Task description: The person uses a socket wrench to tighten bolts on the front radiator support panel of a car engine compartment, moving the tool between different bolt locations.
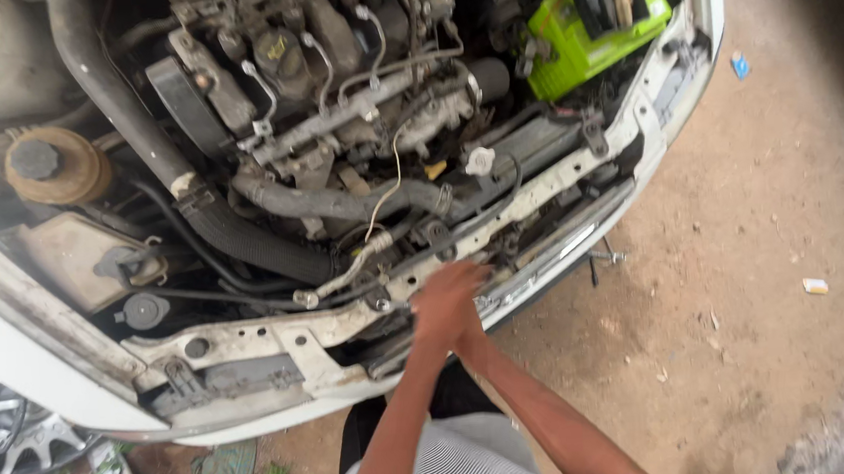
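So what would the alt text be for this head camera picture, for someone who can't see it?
Seen from above, a person's two hands, left hand over right hand, reach together to the white front crossmember of an open car engine bay. A bright green battery sits at the far corner, and a wrench lies on the dirt ground below the bumper.

Both forearms enter from the bottom centre of the frame and converge toward the middle. Left hand [444, 305] lies on top, back facing the camera, fingers blurred, extended up and right. Right hand [472, 341] sits mostly hidden beneath the left; its grip cannot be read. Both arms bare, elbows bent slightly.
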